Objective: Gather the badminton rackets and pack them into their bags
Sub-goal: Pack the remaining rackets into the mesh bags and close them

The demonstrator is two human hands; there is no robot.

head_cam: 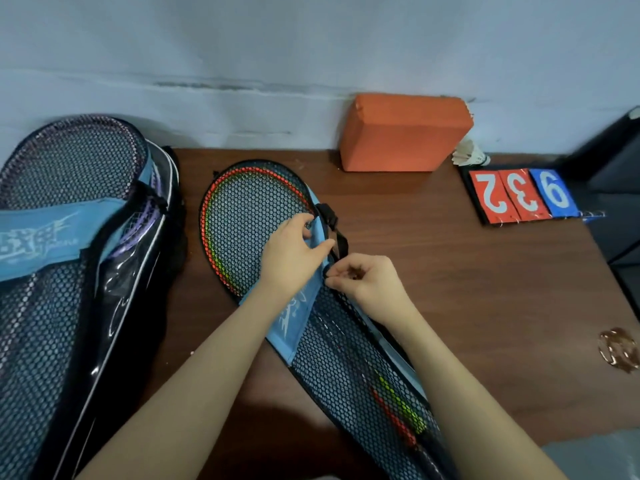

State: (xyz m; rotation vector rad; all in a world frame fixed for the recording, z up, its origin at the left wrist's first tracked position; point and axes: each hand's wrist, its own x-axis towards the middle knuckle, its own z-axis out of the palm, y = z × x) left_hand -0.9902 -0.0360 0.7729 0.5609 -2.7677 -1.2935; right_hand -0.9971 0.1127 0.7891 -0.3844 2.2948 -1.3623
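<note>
1. Right hand (367,277) pinches the zip pull; left hand (294,251) grips the bag (332,344) edge, apparently steadying it.
2. Racket (249,220) lies inside the bag, head at 11 o'clock.
3. Second bag (69,271), at 9 o'clock, already holds rackets.

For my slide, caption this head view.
Left hand holds the mesh bag while right hand pinches its zipper.

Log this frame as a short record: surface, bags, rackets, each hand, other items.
surface: brown table against a wall
bags: mesh bag at centre; second bag at left
rackets: red-green racket inside the mesh bag; purple racket inside the second bag
left hand: grips the mesh bag's blue band
right hand: pinches something small at the bag's edge, likely the zipper pull
other: orange block, shuttlecock, score cards
</note>
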